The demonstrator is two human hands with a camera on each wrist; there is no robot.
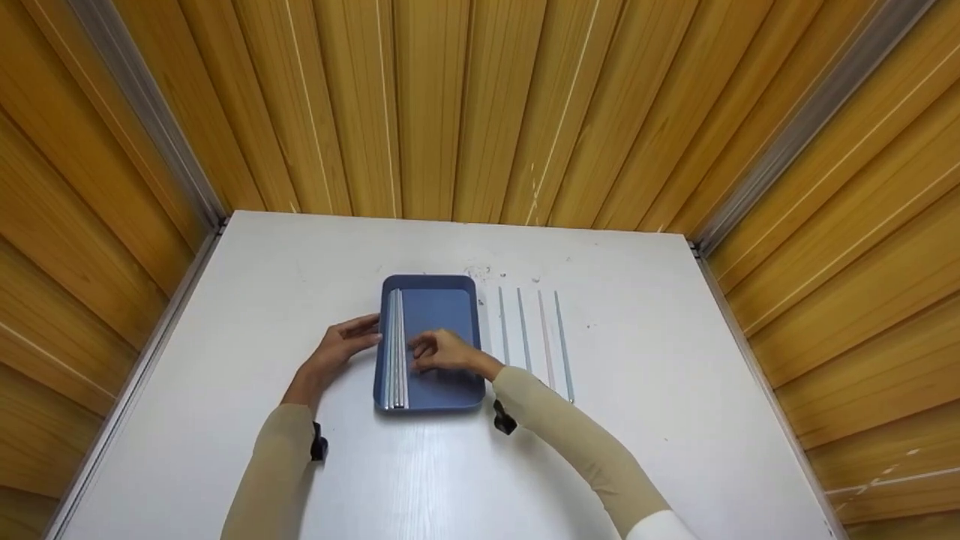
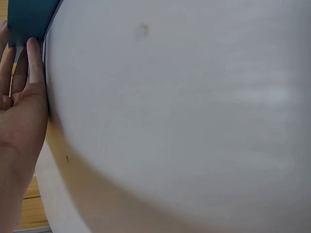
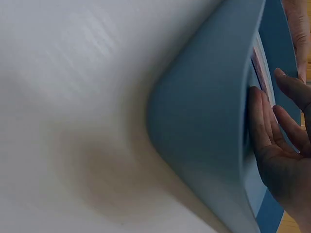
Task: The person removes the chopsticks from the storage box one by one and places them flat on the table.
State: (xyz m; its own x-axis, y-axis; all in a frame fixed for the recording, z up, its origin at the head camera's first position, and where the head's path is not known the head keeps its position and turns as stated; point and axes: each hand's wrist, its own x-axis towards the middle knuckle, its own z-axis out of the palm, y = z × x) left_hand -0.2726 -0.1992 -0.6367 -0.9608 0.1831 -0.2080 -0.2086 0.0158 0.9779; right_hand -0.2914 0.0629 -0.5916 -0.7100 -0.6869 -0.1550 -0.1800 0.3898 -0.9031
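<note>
A blue rectangular tray (image 1: 442,307) lies on the table. Along its left inner side runs a bundle of long, thin, silvery straight sticks (image 1: 397,349), side by side. My left hand (image 1: 341,349) rests against the tray's left outer wall, its fingers straight; in the left wrist view the fingertips meet the blue wall. Inside the tray, just right of the bundle, is my right hand (image 1: 444,350). Its thumb and fingers stand apart in the right wrist view (image 3: 279,131), with nothing visible between them.
Several more thin sticks (image 1: 523,322), pale blue and pinkish, lie apart and roughly parallel on the white table (image 1: 637,360) right of the tray. The right forearm crosses near their lower ends. Wood-patterned walls (image 1: 427,112) enclose the table at the back and sides.
</note>
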